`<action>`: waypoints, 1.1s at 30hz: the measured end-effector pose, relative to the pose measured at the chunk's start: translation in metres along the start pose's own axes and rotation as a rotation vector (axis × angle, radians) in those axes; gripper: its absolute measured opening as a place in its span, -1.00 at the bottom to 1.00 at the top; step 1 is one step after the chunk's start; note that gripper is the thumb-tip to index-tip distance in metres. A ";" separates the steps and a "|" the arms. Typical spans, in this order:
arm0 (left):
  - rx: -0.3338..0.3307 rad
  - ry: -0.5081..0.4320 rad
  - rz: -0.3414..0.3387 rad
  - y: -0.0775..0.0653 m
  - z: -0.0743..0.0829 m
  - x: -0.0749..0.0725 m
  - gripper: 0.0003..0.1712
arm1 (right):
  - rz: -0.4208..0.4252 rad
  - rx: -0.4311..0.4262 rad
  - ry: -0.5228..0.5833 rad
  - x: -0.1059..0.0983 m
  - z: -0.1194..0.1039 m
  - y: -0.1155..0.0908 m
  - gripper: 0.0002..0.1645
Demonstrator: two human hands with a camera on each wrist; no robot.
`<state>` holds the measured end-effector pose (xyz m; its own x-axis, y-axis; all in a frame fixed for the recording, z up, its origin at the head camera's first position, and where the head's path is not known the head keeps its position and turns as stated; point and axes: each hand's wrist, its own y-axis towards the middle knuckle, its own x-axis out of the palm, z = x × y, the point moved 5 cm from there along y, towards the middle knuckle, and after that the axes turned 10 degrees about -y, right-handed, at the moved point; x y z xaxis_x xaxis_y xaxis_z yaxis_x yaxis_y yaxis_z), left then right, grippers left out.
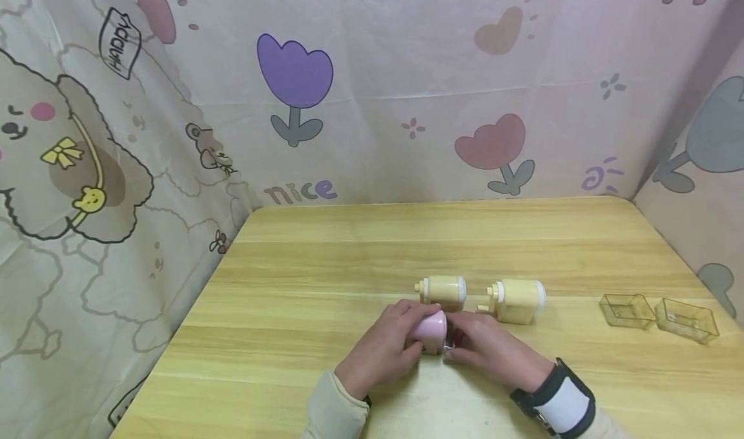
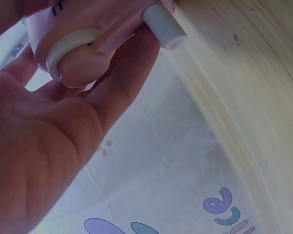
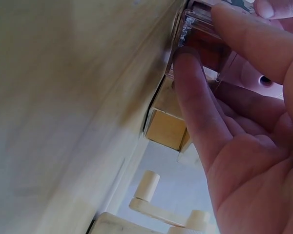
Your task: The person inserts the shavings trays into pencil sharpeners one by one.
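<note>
- Wood-grained surface (image 1: 290, 265) with a printed cloth (image 1: 378, 39) behind it: in the head view we see the pink sharpener (image 1: 430, 326) near the middle of the near part, our left hand (image 1: 383, 345) gripping it and our right hand (image 1: 491, 348) at its right end
- Beyond our hands lie a yellow sharpener (image 1: 444, 289) and a second yellow sharpener (image 1: 519, 300), near each other; if our right arm swings outward carelessly, we might knock the second one
- Well to the right we have a left tray (image 1: 630, 323) and a right tray (image 1: 682, 329), both see-through and yellowish, just beside each other; wood grain shows through them, and we cannot be sure of any contents
- From the left wrist, we see our fingers wrapped round the pink body, with the crank handle (image 2: 165, 27) sticking out past them; a smooth shell and a one-sided hold could, we judge, let the body roll if the other end is pushed hard
- From the right wrist, our thumb and fingers pinch a clear drawer (image 3: 202, 48) beside the pink body; its inside looks dark reddish, and we cannot tell whether it holds anything
- If the drawer meets the body askew, we expect it could jam, or slip and spill any contents
</note>
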<state>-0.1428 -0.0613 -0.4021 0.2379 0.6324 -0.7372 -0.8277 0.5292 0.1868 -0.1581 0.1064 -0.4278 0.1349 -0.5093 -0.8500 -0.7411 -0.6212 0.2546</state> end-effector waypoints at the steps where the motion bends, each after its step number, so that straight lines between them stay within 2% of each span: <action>1: 0.000 0.003 0.000 0.000 0.000 0.000 -0.25 | 0.000 0.002 0.003 0.000 0.000 0.000 -0.51; 14: -0.002 0.006 0.003 0.000 0.000 0.001 -0.25 | -0.019 0.023 0.045 0.003 -0.001 0.004 -0.52; 24: -0.011 0.016 0.003 0.001 0.002 0.001 -0.25 | -0.054 0.072 0.118 0.005 0.002 0.006 -0.44; 33: -0.012 0.018 0.001 0.001 0.002 0.001 -0.26 | -0.061 0.090 0.131 0.006 0.003 0.009 -0.44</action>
<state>-0.1429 -0.0593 -0.4014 0.2285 0.6225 -0.7485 -0.8337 0.5221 0.1797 -0.1661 0.0995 -0.4321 0.2615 -0.5491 -0.7938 -0.7839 -0.6006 0.1572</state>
